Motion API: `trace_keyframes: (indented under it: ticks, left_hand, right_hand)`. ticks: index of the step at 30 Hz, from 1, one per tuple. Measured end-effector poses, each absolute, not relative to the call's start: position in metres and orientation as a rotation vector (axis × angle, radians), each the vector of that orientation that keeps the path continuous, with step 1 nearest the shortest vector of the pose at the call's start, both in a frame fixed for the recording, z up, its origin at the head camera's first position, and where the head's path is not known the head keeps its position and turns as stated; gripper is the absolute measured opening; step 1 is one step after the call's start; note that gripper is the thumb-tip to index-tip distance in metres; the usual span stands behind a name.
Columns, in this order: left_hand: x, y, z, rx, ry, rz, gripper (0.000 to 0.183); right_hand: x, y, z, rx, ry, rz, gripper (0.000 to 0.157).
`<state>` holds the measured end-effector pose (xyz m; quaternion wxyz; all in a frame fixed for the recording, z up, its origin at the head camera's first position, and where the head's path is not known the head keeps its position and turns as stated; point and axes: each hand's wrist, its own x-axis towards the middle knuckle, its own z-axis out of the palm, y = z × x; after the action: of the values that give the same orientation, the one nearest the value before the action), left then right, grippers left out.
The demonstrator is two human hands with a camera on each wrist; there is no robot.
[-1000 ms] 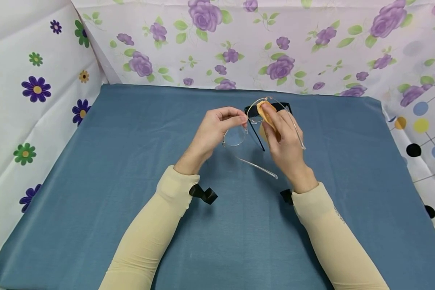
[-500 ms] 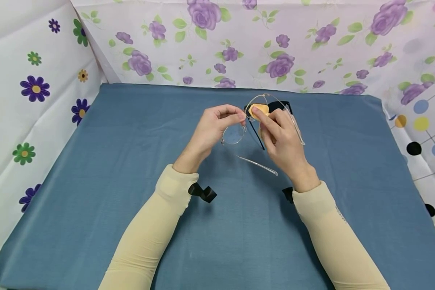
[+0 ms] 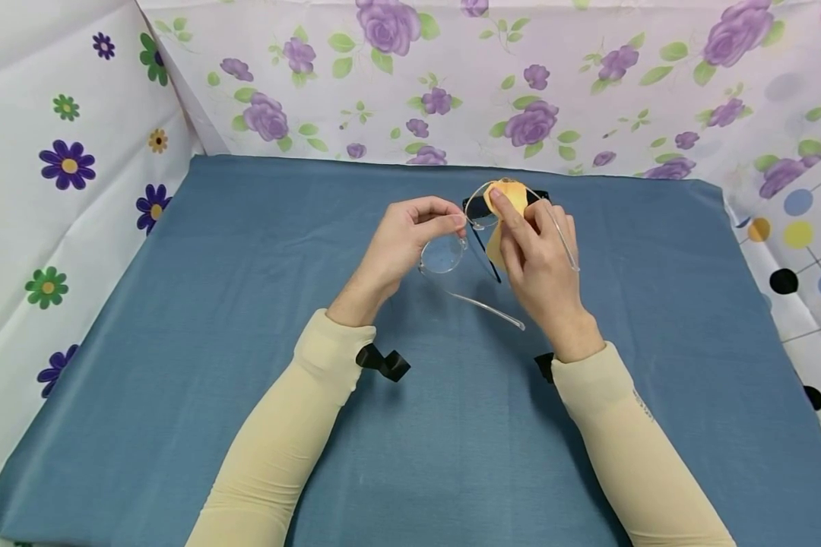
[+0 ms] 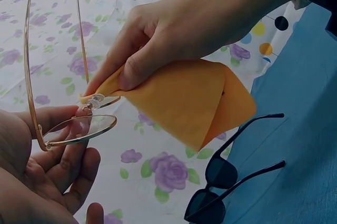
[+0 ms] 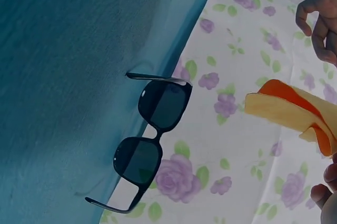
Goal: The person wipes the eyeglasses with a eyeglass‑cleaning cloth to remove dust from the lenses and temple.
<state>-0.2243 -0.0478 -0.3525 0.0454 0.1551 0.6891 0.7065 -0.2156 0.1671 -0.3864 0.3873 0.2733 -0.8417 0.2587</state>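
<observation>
In the head view my left hand (image 3: 410, 239) pinches a pair of thin gold-rimmed eyeglasses (image 3: 442, 255) near the bridge, its temples pointing back toward me. The right hand (image 3: 543, 258) grips a yellow-orange cleaning cloth (image 4: 179, 100), with the index finger pressing it against the right-hand lens. Most of that lens is hidden behind the cloth in the left wrist view, while the other lens shows bare. From the right wrist, the cloth hangs in folds beside the fingertips, and the eyeglasses are out of sight.
Black sunglasses (image 5: 163, 105) lie with temples unfolded on the blue tablecloth (image 3: 246, 251) near its back edge, beyond the hands. A flowered sheet (image 3: 451, 76) rises behind the table, with other patterned sheets at both sides.
The right hand has moved the cloth over the lens, first to the left, then back right and up toward the upper rim. The left hand and eyeglasses stay almost still.
</observation>
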Motion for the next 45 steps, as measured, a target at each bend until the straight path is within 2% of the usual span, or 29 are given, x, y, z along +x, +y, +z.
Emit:
trace_keyframes:
  ticks: [7,18,27,45]
  left_hand:
    - [-0.225,-0.053,-0.349,0.442,2.067,2.225,0.013]
    - [-0.227,-0.055,-0.349,0.439,2.087,2.162,0.013]
    - [-0.227,-0.055,-0.350,0.467,2.160,2.047,0.013]
    - [-0.226,-0.057,-0.347,0.493,2.163,2.021,0.015]
  right_hand:
    - [-0.217,0.166,-0.387,0.733,-2.073,0.755,0.045]
    - [-0.215,0.166,-0.386,0.834,-2.083,0.785,0.052]
    - [-0.214,0.168,-0.383,0.913,-2.138,0.743,0.046]
    - [-0.214,0.170,-0.376,0.923,-2.113,1.004,0.031]
